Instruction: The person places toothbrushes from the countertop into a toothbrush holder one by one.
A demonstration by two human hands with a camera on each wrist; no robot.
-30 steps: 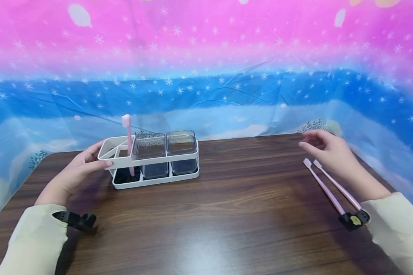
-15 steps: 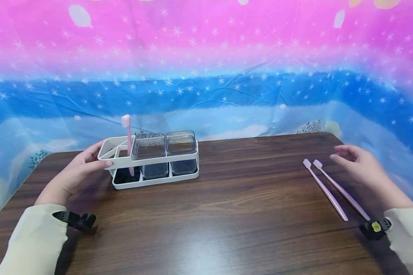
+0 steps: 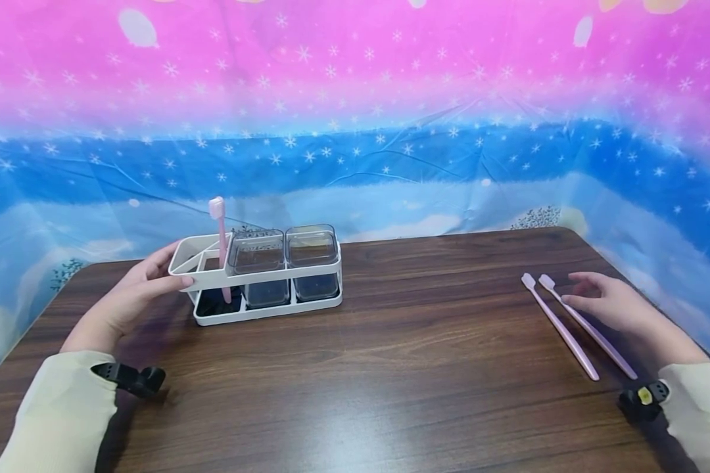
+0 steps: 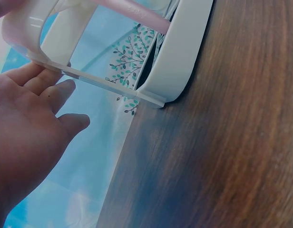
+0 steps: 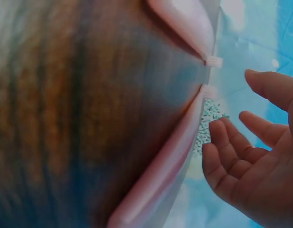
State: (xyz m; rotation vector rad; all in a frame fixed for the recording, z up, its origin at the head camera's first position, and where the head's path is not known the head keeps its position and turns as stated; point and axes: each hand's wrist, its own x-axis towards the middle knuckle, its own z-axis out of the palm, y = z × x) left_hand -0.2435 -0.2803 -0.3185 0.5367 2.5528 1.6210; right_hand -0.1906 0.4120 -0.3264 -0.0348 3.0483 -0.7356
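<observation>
A white toothbrush holder [image 3: 260,277] stands on the left half of the table, a pink toothbrush [image 3: 221,243] upright in one of its left slots. My left hand [image 3: 127,289] grips its left end, thumb on the front and fingers behind. In the left wrist view, fingers [image 4: 46,85] touch the white frame. Two more pink toothbrushes lie side by side at the right, a nearer one [image 3: 562,328] and an outer one [image 3: 591,328], heads pointing away. Over the outer one hovers my right hand [image 3: 618,305], fingers loosely bent and holding nothing.
Two clear cups, one in the middle [image 3: 259,253] and one at the right [image 3: 312,246], sit in the holder. The brown wooden table [image 3: 402,368] ends at a back edge against a pink and blue snowflake cloth [image 3: 355,151].
My right hand has moved right and then nearer to me, down beside the outer toothbrush. The left hand and the holder have stayed still.
</observation>
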